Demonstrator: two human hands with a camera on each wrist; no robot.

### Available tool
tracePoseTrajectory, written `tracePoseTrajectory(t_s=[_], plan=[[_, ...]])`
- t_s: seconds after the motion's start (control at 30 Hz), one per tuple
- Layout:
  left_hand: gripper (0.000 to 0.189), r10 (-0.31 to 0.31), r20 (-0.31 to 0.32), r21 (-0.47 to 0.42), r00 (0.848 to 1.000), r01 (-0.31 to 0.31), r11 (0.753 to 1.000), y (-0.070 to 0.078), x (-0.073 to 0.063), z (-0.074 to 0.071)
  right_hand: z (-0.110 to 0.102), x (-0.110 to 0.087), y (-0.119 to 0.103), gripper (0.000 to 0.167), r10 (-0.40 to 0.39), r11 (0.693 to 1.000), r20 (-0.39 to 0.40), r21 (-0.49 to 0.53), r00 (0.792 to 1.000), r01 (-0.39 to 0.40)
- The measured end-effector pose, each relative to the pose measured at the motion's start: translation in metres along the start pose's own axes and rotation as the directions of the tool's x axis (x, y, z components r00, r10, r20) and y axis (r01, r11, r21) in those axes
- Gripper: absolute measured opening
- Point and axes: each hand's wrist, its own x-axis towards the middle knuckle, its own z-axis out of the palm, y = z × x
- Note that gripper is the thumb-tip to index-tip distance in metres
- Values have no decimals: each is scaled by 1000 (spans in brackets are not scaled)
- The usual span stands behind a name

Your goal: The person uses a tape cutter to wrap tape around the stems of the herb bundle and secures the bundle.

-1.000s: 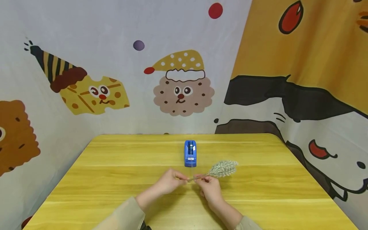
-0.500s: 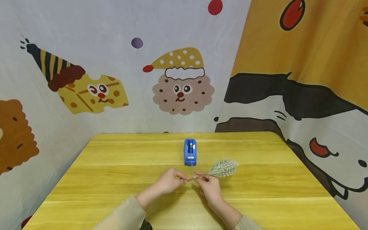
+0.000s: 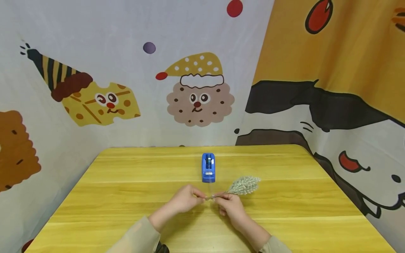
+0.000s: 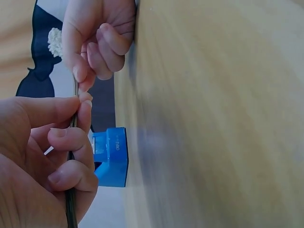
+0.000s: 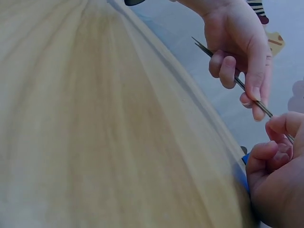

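Observation:
A bunch of dried flowers with a pale grey-green head (image 3: pixel 243 185) is held low over the table, its head to the right. My left hand (image 3: pixel 186 199) pinches the thin dark stems (image 4: pixel 71 204) between thumb and fingers, and they run across its palm to loose ends (image 5: pixel 202 46). Close beside it, my right hand (image 3: pixel 233 208) pinches the same stems nearer the head. Beyond both hands stands a blue tape dispenser (image 3: pixel 208 168). A faint clear strip of tape (image 3: pixel 210 188) stretches from its front toward the stems between my fingertips; where it meets them is hard to make out.
A wood-grain table (image 3: pixel 126 175) lies under the hands. Behind it hangs a cloth backdrop (image 3: pixel 196 35) printed with cartoon figures. A small dark object (image 3: pixel 162 248) shows by the left sleeve at the near edge.
Both hands keep hold of the stems in nearly the same place, with only slight shifts of the right fingers. The head view has tilted a little.

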Motion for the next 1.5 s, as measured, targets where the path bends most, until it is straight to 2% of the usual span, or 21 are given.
tracePoseTrajectory(t_s=[0.13, 0.43, 0.63, 0.7, 0.8, 0.87, 0.93, 1.03, 1.1, 1.17, 1.23, 1.3, 1.37, 1.5], plan=[[14, -2, 14, 8, 1000, 1, 1000, 1, 1, -2, 1, 0, -2, 20, 13, 1000, 5, 3, 1000, -13], [14, 0, 40, 36, 999, -2, 999, 0, 3, -3, 7, -1, -2, 19, 9, 1000, -87, -28, 996, -11], [13, 3, 42, 29, 999, -4, 1000, 1, 4, -5, 6, -2, -4, 22, 14, 1000, -74, -21, 997, -15], [13, 5, 37, 17, 999, -6, 1000, 2, 3, -7, 4, -3, -5, 27, 16, 999, -37, -43, 999, -18], [13, 12, 28, 17, 1000, -13, 1000, 4, 2, -8, -3, -8, -7, 32, 36, 995, 72, -98, 997, -28], [12, 16, 25, 27, 1000, -16, 1000, 5, 2, -9, -8, -14, -11, 32, 61, 985, 170, -169, 983, -32], [12, 17, 24, 47, 1000, -18, 999, 5, 2, -9, -15, -20, -19, 30, 83, 967, 280, -253, 956, -10], [11, 20, 23, 73, 1000, -21, 997, 4, 3, -9, -23, -27, -43, 27, 85, 929, 398, -363, 913, 72], [11, 27, 17, 91, 999, -29, 995, 3, 4, -8, -28, -27, -64, 26, 55, 901, 433, -410, 900, 142], [10, 37, 9, 99, 999, -38, 994, 3, 5, -8, -32, -22, -85, 25, 6, 864, 442, -454, 897, 217], [10, 42, -1, 108, 999, -42, 993, 3, 6, -8, -36, -14, -102, 24, -29, 807, 457, -514, 889, 291], [9, 38, -9, 108, 999, -37, 994, 2, 5, -8, -39, -2, -114, 23, -42, 728, 497, -579, 867, 367], [9, 31, -17, 109, 999, -29, 994, 2, 4, -8, -39, 10, -119, 25, -11, 637, 535, -648, 845, 418], [9, 36, -37, 132, 999, -31, 991, 2, 2, -6, -35, 29, -115, 26, 101, 514, 577, -728, 811, 454]])
